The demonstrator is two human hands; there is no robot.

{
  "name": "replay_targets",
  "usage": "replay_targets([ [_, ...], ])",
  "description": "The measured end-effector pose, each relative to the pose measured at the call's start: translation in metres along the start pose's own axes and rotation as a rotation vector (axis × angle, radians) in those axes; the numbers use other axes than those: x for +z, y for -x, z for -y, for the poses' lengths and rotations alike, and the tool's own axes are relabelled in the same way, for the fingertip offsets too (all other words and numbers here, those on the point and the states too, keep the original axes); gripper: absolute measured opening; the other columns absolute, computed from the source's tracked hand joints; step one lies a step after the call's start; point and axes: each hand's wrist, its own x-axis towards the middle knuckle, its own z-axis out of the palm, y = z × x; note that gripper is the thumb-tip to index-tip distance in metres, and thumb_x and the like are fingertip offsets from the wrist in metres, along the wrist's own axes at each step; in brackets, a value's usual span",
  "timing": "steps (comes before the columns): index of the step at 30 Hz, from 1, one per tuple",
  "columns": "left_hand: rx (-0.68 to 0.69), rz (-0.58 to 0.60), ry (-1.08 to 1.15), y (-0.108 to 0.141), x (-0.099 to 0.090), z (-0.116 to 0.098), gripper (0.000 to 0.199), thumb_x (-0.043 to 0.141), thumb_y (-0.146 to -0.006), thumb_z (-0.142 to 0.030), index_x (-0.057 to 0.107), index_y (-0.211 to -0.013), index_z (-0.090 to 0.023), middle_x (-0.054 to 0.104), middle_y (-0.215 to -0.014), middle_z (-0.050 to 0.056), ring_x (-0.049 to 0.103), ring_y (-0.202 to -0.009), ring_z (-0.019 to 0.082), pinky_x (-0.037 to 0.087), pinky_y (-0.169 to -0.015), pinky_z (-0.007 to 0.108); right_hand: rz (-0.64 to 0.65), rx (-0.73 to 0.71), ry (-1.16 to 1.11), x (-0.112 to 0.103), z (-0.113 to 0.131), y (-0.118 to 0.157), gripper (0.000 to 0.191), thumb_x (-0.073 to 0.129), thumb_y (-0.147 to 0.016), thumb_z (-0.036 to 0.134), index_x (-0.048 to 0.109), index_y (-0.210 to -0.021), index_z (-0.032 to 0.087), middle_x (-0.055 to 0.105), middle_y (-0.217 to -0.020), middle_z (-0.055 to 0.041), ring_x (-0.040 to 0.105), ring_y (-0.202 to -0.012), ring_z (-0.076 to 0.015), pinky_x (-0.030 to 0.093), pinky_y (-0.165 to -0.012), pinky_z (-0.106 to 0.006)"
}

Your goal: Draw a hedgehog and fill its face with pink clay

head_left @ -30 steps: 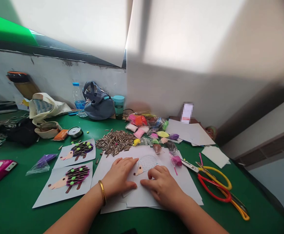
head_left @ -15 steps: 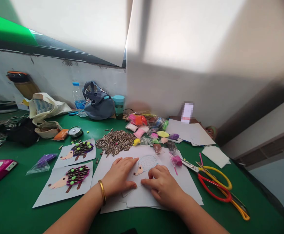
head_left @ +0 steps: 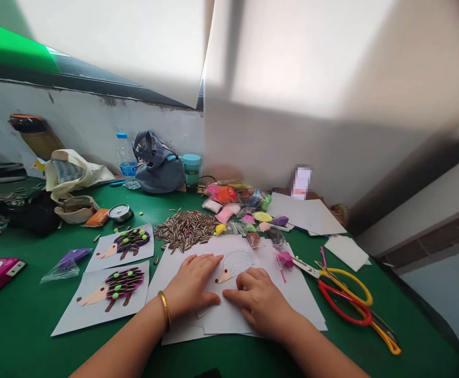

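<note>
Hedgehog drawing (head_left: pixel 238 263): one, between two hands (head_left: pixel 192 282); green-dotted hedgehogs (head_left: pixel 125 283): two.

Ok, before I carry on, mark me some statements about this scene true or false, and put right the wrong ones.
1. White paper lies beneath both the left hand and the right hand. True.
2. The gold bracelet is on the right wrist. False: the gold bracelet is on the left.
3. A pile of striped seeds lies beyond the left hand. True.
4. The right hand grips the scissors. False: the scissors lie to its right.
5. Green dots cover the hedgehog drawing. False: they are on the two hedgehog pictures at left.
</note>
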Motion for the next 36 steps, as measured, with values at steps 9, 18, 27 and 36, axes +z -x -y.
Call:
replay_targets([
  [9,0.008,0.002,0.005,0.0000,0.0006,0.0017,0.088,0.080,-0.069,-0.043,0.038,-0.144,-0.027,0.048,-0.148,0.011,0.041,-0.137,0.032,0.024,-0.115,0.052,-0.082,0.010,-0.025,0.0030,-0.0060,0.0021,0.053,0.059,-0.072,0.004,0.065,-0.118,0.031,0.059,-0.097,-0.0034,0.047,-0.092,-0.0211,0.033,-0.083,-0.036],
  [18,0.009,-0.006,0.016,0.0002,0.0013,0.0022,0.087,0.080,-0.069,-0.043,0.037,-0.144,-0.029,0.049,-0.146,0.010,0.042,-0.137,0.032,0.024,-0.115,0.052,-0.009,-0.010,-0.037,0.0001,-0.0020,0.0014,0.046,0.062,-0.076,0.008,0.068,-0.112,0.035,0.058,-0.096,-0.0020,0.047,-0.092,-0.0204,0.032,-0.082,-0.036],
  [27,-0.006,0.010,0.004,-0.0001,-0.0016,-0.0010,0.089,0.082,-0.067,-0.041,0.039,-0.143,-0.027,0.049,-0.147,0.010,0.041,-0.137,0.031,0.024,-0.115,0.051,-0.064,-0.018,-0.043,0.0018,-0.0044,0.0020,0.046,0.061,-0.075,0.006,0.069,-0.111,0.034,0.059,-0.095,-0.0023,0.048,-0.091,-0.0203,0.033,-0.082,-0.036],
  [36,0.010,-0.009,0.009,0.0003,0.0026,0.0027,0.087,0.080,-0.069,-0.044,0.038,-0.144,-0.028,0.049,-0.147,0.009,0.042,-0.136,0.032,0.025,-0.115,0.052,-0.076,-0.016,-0.045,0.0022,-0.0068,0.0027,0.048,0.061,-0.074,0.005,0.069,-0.111,0.034,0.059,-0.095,-0.0028,0.048,-0.091,-0.0207,0.034,-0.083,-0.037],
])
